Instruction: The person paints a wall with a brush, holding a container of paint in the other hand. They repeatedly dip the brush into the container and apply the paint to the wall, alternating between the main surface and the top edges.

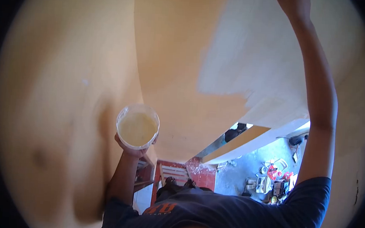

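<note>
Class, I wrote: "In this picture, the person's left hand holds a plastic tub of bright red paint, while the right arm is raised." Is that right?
Not quite: the paint is pale cream, not bright red, as the head view shows. The left hand does hold the plastic tub, and the right arm is raised.

Open air stretches right of the tub (137,129) along the front wall (179,93) toward the raised right arm (322,89); the side wall (59,85) bounds its left, the left hand (137,152) wrapping its lower part.
</note>
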The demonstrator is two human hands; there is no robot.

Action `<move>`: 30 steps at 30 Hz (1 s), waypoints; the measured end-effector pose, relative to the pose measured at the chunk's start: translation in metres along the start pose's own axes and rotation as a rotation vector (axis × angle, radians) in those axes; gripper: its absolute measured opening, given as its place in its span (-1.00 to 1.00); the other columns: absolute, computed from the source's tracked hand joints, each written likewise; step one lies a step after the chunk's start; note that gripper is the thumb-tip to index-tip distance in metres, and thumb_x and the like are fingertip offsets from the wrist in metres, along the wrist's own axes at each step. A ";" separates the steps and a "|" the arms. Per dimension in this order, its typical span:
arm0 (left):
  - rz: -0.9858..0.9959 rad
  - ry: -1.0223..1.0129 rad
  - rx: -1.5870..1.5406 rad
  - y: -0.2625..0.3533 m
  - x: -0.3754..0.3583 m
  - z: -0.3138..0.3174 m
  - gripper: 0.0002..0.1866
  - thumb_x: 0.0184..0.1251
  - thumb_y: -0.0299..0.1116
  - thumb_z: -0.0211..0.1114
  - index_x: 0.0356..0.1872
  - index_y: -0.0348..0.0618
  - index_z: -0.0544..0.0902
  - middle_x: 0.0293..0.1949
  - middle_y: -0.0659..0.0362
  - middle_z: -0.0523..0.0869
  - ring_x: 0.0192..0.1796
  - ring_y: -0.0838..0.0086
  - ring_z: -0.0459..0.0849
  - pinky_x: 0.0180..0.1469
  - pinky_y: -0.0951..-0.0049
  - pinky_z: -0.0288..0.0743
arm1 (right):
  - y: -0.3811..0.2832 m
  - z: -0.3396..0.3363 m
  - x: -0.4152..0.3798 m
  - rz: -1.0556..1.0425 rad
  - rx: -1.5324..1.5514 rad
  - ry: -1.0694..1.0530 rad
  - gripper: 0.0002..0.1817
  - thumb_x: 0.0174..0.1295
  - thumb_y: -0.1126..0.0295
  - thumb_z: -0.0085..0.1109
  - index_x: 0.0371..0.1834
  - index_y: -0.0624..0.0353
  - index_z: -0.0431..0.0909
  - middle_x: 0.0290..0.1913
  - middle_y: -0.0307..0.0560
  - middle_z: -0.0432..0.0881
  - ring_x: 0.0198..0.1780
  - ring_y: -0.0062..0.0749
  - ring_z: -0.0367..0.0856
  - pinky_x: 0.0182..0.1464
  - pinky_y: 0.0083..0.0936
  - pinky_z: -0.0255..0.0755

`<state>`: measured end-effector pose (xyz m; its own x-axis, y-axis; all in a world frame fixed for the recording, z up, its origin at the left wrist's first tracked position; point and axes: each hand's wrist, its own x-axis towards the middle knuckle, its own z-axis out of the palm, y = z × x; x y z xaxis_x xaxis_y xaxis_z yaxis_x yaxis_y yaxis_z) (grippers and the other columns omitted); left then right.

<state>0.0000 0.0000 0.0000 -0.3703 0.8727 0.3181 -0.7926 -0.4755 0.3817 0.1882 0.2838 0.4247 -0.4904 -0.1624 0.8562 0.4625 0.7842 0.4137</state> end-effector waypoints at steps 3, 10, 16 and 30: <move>-0.018 0.044 0.022 -0.005 -0.014 -0.006 -0.02 -0.16 0.48 0.08 0.24 -0.03 0.28 0.02 -0.03 0.50 -0.18 0.12 0.58 -0.45 0.25 0.47 | -0.001 0.055 -0.092 -0.324 -0.152 0.061 -0.63 -0.02 0.46 0.22 -0.06 0.05 0.53 -0.09 -0.16 0.61 -0.05 -0.14 0.56 -0.13 -0.50 0.52; 0.014 -0.069 -0.018 -0.009 0.004 0.005 0.02 -0.20 0.51 0.15 0.20 -0.08 0.32 -0.03 -0.06 0.51 -0.21 0.15 0.55 -0.42 0.34 0.45 | -0.128 0.130 -0.349 -0.251 0.183 -0.404 -0.65 -0.04 0.41 0.15 -0.10 0.04 0.52 -0.13 -0.15 0.56 -0.12 -0.24 0.56 -0.21 -0.40 0.55; -0.005 -0.104 -0.045 -0.009 0.008 0.009 -0.07 -0.08 0.42 0.16 0.20 -0.11 0.33 -0.04 -0.13 0.49 -0.24 0.13 0.53 -0.39 0.37 0.47 | -0.138 0.135 -0.373 -0.169 0.270 -0.530 -0.61 -0.03 0.38 0.12 -0.04 0.00 0.52 -0.18 -0.23 0.57 -0.18 -0.30 0.55 -0.23 -0.40 0.47; -0.064 -0.190 -0.100 -0.004 0.003 0.013 -0.18 0.05 0.28 0.18 0.20 -0.15 0.34 0.00 -0.20 0.43 -0.16 0.12 0.51 -0.25 0.42 0.49 | -0.053 0.076 -0.190 -0.209 0.051 -0.014 -0.62 -0.14 0.51 0.22 -0.14 0.16 0.55 -0.20 -0.11 0.59 -0.17 -0.26 0.58 -0.17 -0.42 0.53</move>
<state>0.0080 0.0028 0.0107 -0.2273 0.8599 0.4570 -0.8591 -0.3980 0.3217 0.2008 0.3187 0.2163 -0.5822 -0.3169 0.7487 0.3117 0.7635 0.5655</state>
